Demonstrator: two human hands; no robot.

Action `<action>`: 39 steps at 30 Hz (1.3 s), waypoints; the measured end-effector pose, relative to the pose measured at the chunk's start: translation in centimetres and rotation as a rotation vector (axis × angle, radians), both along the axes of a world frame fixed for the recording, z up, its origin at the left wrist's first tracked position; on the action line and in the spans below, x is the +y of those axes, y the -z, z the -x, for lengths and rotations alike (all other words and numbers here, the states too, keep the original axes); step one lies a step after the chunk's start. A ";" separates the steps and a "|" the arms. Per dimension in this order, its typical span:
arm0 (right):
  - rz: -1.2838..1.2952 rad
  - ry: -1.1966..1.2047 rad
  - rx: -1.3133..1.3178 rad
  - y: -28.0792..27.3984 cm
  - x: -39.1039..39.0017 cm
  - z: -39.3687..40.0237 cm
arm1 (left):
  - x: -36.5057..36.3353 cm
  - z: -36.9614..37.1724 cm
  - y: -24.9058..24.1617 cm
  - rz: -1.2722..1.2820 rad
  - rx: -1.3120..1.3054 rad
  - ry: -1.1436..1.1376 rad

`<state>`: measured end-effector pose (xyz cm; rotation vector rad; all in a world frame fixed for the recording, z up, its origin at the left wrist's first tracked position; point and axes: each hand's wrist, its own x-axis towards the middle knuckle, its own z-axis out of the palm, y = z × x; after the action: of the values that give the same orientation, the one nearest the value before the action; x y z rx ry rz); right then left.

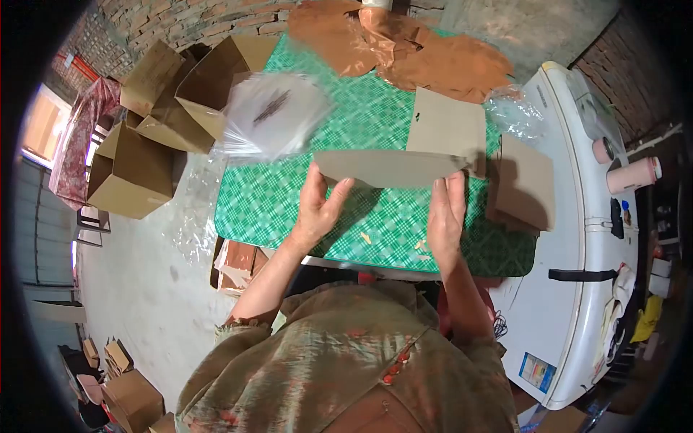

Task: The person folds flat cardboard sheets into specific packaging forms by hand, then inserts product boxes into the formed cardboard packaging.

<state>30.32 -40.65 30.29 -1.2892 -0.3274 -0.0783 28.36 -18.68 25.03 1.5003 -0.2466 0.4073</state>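
Between my two hands a grey-beige cardboard sheet (390, 167) is held up, tilted so that it looks like a narrow band above the table. My left hand (323, 206) grips its left end, the fingers at the edge and the thumb apart from them. At the right end, my right hand (446, 216) holds the lower corner with thumb and fingers. Just beyond lies a similar beige sheet (449, 119) with a small dark cut-out. To the right of my right hand is a stack of beige cardboard pieces (530, 180), partly in shadow.
A green checked cloth (289, 209) covers the table. A fanned pile of clear plastic bags (271, 119) lies at the left, near open cardboard boxes (141, 177). Brown wrapping (447, 65) sits at the back. A white freezer (563, 289) borders the right side. Small scraps lie near the front edge.
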 end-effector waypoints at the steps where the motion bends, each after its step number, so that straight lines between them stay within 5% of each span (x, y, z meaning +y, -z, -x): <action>1: 0.012 0.014 -0.040 -0.2 0.2 -0.1 | 0.1 0.0 0.1 0.012 -0.015 0.024; 13: 0.295 -0.049 0.124 2.1 0.7 -0.3 | -0.4 1.1 1.4 -0.042 0.177 -0.040; 20: 0.401 -0.140 0.152 1.4 -2.9 -0.5 | 0.1 1.8 -1.1 0.362 0.438 0.175; 23: 0.525 -0.114 0.217 1.5 -3.8 -0.7 | 0.2 2.0 -1.5 0.191 0.404 0.180; 29: 0.302 -0.048 0.236 1.5 -3.3 -1.0 | 0.0 3.6 -4.9 -0.314 0.247 0.089; 39: 0.427 0.072 0.207 1.7 -3.0 0.2 | -0.5 4.9 -9.1 -0.638 -0.120 0.137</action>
<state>30.11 -43.63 28.61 -1.7170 -0.1204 0.0682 23.45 -19.20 34.14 2.0688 -0.6135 0.3218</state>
